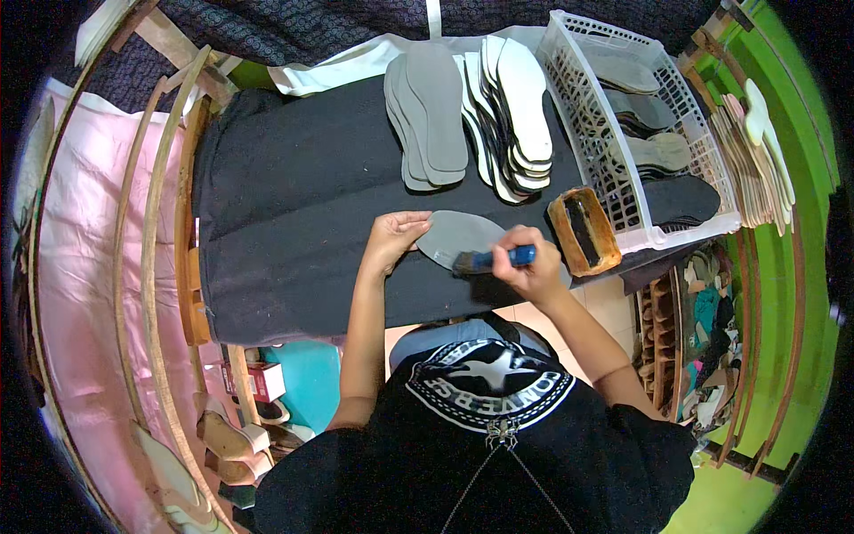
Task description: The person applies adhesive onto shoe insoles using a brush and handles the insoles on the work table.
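Note:
A grey insole (463, 233) lies on the black-covered tabletop in front of me. My left hand (391, 242) pinches its left end between thumb and fingers. Wrapped round the blue handle of a paintbrush (519, 255), my right hand (539, 270) holds the dark bristles against the insole's near edge. The insole's right end is partly hidden behind that hand. Just right of it stands a stained, boxy container (608, 247) with a dark opening on top.
Behind the insole lie a stack of grey insoles (431, 116) and a fanned stack of white and black ones (525, 107). A white plastic basket (583, 98) of insoles stands at the right. Beyond it, pale sole-shaped pieces (756, 165) rest on a wooden rack.

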A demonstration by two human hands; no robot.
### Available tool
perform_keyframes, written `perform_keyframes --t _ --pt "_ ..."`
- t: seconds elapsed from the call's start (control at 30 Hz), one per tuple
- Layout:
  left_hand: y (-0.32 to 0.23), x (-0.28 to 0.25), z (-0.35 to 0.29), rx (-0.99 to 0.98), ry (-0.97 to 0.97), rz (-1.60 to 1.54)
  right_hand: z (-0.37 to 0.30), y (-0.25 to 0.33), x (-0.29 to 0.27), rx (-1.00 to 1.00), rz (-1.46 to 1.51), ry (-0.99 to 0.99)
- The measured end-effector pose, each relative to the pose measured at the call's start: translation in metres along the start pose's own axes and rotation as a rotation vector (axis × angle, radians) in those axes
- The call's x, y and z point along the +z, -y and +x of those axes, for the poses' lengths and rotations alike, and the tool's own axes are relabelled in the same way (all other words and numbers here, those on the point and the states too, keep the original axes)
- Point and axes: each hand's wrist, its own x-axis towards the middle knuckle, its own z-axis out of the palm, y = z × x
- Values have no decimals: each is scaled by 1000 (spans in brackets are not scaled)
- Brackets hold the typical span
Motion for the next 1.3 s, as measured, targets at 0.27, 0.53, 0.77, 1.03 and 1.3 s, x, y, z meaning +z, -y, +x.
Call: perform_keyframes --t 0.27,0.53,0.77,1.03,1.3 --pt "-1 -16 -3 41 -32 9 -14 -17 5 -81 71 -66" --pt "-6 -8 -6 37 -22 -19 8 -5 13 67 86 -160" --pt "1 -9 -5 44 -25 -5 -19 -15 -9 58 183 -155" --pt "-1 -2 -5 17 -38 7 10 2 -1 221 124 -102" --pt "3 -3 -6 22 -48 10 -21 -8 -25 153 102 -168"
